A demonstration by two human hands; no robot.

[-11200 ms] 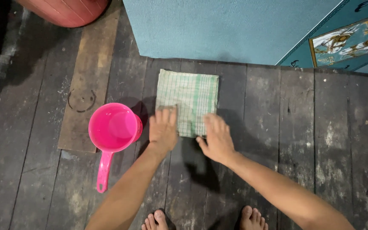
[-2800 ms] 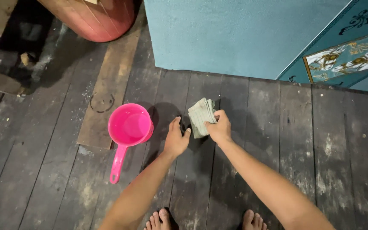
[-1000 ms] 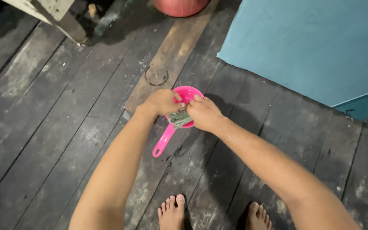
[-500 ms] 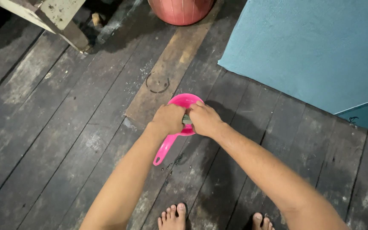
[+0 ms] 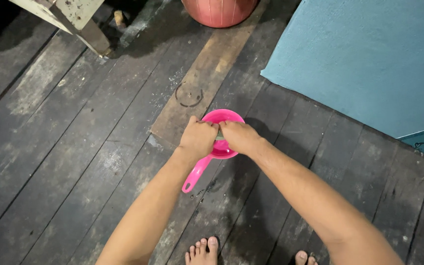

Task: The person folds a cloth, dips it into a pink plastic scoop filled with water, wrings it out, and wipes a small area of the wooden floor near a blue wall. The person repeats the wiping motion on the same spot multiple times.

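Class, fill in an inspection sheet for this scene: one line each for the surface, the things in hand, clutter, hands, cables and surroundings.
Surface: dark, worn wooden floor with pale scuffs; a lighter plank bears a ring mark; a few wet drops beside the dipper handle.
Things in hand: pink dipper standing on the floor, handle toward the feet; cloth bunched between both fists above it, only a sliver showing.
Clutter: a small scrap by the wooden post at the top left.
Hands: left hand and right hand both clenched on the cloth, knuckles close together.
Cables: nothing seen.
Surroundings: teal wall, red tub, bare feet at the bottom edge.
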